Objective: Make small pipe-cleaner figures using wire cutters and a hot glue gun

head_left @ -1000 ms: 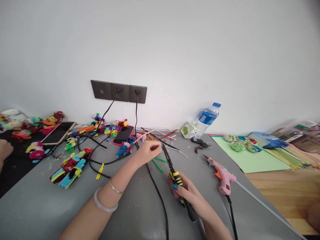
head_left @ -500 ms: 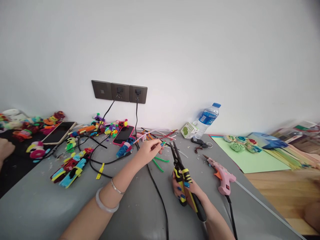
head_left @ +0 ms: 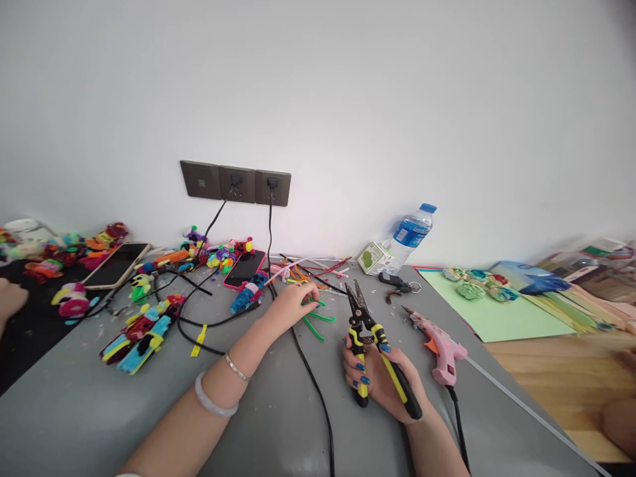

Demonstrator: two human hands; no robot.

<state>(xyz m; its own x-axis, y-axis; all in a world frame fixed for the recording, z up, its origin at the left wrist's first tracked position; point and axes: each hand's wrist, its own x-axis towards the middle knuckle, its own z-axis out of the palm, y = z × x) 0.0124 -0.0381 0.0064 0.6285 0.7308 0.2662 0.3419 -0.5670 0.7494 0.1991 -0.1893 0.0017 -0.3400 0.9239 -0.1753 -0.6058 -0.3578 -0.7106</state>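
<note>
My left hand (head_left: pixel 294 306) is low over the table, its fingertips brought together at the end of a short green pipe cleaner. Just below it, more green pipe cleaners (head_left: pixel 314 327) lie on the grey tabletop. In my right hand (head_left: pixel 385 377) is a pair of wire-stripping pliers (head_left: pixel 362 324) with black and yellow handles. Its jaws are spread apart and point away from me, with nothing between them. To the right of the pliers lies a pink hot glue gun (head_left: pixel 442 350), which neither hand touches.
Black cables (head_left: pixel 313 371) run across the table from the wall sockets (head_left: pixel 236 183). Colourful pipe-cleaner figures (head_left: pixel 142 334) and phones lie left. At the back are a water bottle (head_left: pixel 413 232), a small box (head_left: pixel 373 258) and keys (head_left: pixel 397 283). Another person's hand (head_left: pixel 10 299) shows far left.
My left hand has lowered slightly and come in toward the green pipe cleaners. In my right hand the pliers' handles and jaws have spread wider.
</note>
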